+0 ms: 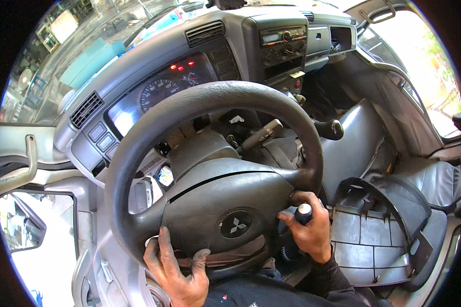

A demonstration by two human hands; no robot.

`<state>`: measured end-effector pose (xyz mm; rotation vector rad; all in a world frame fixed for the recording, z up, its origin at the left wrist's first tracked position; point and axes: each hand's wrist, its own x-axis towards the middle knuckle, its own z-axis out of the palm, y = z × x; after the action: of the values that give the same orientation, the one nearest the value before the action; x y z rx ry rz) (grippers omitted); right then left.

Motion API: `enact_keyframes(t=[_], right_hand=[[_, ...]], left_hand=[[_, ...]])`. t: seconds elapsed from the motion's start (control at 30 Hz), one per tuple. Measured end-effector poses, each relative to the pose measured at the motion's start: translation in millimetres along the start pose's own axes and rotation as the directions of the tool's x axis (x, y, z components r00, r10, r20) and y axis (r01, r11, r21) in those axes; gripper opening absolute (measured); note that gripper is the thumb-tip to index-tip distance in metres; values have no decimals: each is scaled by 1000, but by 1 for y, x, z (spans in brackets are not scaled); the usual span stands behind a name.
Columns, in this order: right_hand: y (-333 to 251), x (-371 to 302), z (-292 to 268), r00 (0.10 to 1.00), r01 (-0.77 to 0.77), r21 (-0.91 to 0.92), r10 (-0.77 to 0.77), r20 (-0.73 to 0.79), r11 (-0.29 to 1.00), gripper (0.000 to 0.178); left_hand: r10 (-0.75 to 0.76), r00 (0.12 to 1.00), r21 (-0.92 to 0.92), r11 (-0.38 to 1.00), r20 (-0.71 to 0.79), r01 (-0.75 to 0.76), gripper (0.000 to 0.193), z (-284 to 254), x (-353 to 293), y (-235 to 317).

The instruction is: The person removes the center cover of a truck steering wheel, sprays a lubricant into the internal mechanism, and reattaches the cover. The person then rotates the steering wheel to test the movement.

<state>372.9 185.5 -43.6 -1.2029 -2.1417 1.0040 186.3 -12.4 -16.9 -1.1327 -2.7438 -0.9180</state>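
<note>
Right hand (pixel 312 233) curled round tool (pixel 304 213), long axis toward viewer, shaft hidden; hub (pixel 205 202) just left; left hand (pixel 182 273) spread, seemingly empty, against hub's near-left edge

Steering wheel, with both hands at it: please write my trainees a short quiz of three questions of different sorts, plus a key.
1. Which hand holds the dark-handled tool?
2. True or false: the left hand is gripping the top of the steering wheel.
3. Where does the ribbed plastic panel lie? A: left of the wheel; B: right of the wheel; C: on the dashboard.

Key: 1. The right hand. 2. False; it is at the lower left. 3. B.
</note>
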Motion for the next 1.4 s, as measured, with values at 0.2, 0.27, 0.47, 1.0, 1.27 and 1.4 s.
enact_keyframes(t=[0.2, 0.27, 0.47, 1.0, 1.27, 1.4], right_hand=[[3, 18, -16, 972, 47, -124, -17, 235, 991, 35], [6, 22, -18, 936, -46, -99, 78, 343, 994, 37], [7, 14, -8, 965, -62, 10, 58, 258, 998, 44], [7, 11, 1, 987, -53, -4, 53, 149, 999, 48], [-16, 15, -10, 997, 33, 11, -34, 71, 999, 40], [-10, 27, 14, 998, 58, 68, -55, -33, 996, 40]], left_hand=[[38, 999, 77, 996, 26, -40, 87, 0, 2, -1], [55, 998, 44, 997, 32, -57, 86, 0, 5, 1], [68, 992, -24, 998, 105, -66, 84, -7, 14, 10], [254, 963, 35, 966, 85, -258, 56, -29, 32, 30], [491, 870, -649, 645, -53, -403, 40, -10, 64, 52], [550, 826, -585, 633, -121, -507, 43, 34, 85, 44]])
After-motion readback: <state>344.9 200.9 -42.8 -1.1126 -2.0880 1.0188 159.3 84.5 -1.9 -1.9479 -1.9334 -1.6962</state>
